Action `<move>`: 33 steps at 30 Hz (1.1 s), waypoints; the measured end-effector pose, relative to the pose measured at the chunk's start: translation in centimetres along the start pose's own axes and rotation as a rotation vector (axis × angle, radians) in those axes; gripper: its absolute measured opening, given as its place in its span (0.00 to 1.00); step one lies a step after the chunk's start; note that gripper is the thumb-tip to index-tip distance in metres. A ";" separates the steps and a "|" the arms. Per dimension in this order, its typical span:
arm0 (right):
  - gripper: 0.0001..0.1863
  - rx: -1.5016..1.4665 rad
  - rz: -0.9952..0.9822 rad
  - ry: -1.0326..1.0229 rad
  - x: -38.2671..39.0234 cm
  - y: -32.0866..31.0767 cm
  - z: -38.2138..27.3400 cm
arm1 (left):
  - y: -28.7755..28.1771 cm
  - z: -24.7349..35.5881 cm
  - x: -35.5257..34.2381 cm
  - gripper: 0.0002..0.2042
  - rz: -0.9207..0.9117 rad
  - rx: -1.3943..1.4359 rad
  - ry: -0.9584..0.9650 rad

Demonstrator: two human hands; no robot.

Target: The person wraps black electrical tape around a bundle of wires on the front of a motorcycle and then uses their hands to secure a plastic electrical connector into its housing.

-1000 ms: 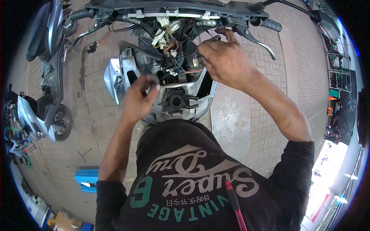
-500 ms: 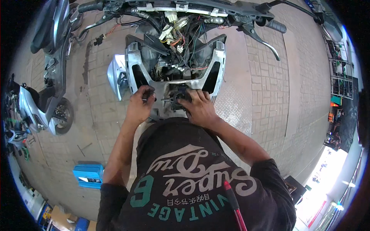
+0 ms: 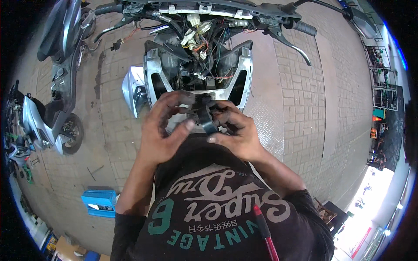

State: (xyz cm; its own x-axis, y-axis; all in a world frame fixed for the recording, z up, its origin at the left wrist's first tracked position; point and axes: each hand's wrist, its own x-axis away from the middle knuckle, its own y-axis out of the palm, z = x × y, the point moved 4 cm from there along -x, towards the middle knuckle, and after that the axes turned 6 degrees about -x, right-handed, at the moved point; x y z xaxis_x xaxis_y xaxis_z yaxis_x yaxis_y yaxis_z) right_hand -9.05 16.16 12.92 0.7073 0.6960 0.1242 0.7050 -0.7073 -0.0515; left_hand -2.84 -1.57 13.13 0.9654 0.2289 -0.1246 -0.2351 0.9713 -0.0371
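Close in front of my chest is a black plastic part [image 3: 206, 118] with a smooth curved band, its exact kind unclear. My right hand [image 3: 237, 132] closes round its right side with curled, blackened fingers, the thumb below. From the left, my left hand [image 3: 164, 128] bends its fingers over the part's top edge, while its thumb lies apart from them. Just beyond is the stripped front of a scooter, with a silver-and-black front panel [image 3: 153, 82] and exposed wire connectors [image 3: 191, 37]. My hands hide the panel's lower middle.
The handlebar with its right brake lever [image 3: 296, 50] spans the far side. A loose silver fairing piece [image 3: 134, 91] stands left of the panel. Another scooter [image 3: 45, 117] is parked farther left. A blue box [image 3: 99, 202] lies on the paved floor, and a metal tread plate [image 3: 266, 126] is at right.
Both hands have come nearer to me and closer together. The black part is now lifted between them, away from the scooter's front. The head view has shifted slightly.
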 end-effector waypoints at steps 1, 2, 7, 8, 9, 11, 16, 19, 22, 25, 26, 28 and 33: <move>0.18 -0.033 0.014 -0.022 0.4 0.2 -0.9 | 0.3 1.1 0.1 0.18 -0.036 -0.013 0.082; 0.18 -0.065 0.028 -0.043 0.6 0.2 -1.4 | 0.4 1.8 0.1 0.19 -0.053 -0.007 0.108; 0.17 0.059 0.025 -0.454 1.6 0.5 -3.7 | 1.1 4.5 1.2 0.17 -0.029 0.119 0.027; 0.17 0.094 0.041 -0.498 1.8 0.5 -4.0 | 1.1 4.8 1.4 0.16 -0.026 0.145 -0.024; 0.16 0.132 0.058 -0.542 2.0 0.6 -4.4 | 1.2 5.0 1.6 0.15 -0.024 0.147 -0.064; 0.15 0.228 0.091 -0.624 2.4 0.7 -5.3 | 1.1 5.4 2.0 0.13 -0.018 0.151 -0.143; 0.13 0.413 0.133 -0.814 3.3 1.1 -6.4 | 1.2 6.8 2.4 0.11 -0.047 0.172 -0.167; 0.12 0.456 0.092 -0.874 3.4 1.0 -6.7 | 1.2 7.4 2.5 0.09 -0.028 0.105 -0.120; 0.12 0.531 0.055 -0.868 3.6 1.1 -7.7 | 0.9 7.7 2.7 0.07 0.002 -0.027 -0.048; 0.11 0.548 0.031 -0.907 3.7 1.1 -7.4 | 0.6 8.2 2.9 0.07 -0.048 -0.151 -0.108; 0.11 0.574 0.025 -0.910 3.8 1.0 -7.4 | 0.5 8.4 2.9 0.08 -0.078 -0.190 -0.148; 0.11 0.624 0.011 -0.919 4.0 1.1 -7.5 | 0.5 8.8 2.9 0.07 -0.075 -0.305 -0.134; 0.11 0.664 -0.028 -0.924 4.1 1.3 -8.0 | 0.6 9.1 3.2 0.07 -0.017 -0.486 0.106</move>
State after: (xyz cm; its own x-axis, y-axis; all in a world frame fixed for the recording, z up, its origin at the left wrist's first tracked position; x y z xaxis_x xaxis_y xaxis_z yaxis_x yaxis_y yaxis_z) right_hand -5.65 17.05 21.32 0.2648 0.7300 -0.6301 0.4144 -0.6761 -0.6092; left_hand 1.12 0.32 21.69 0.9587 0.1808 -0.2195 -0.2691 0.8263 -0.4947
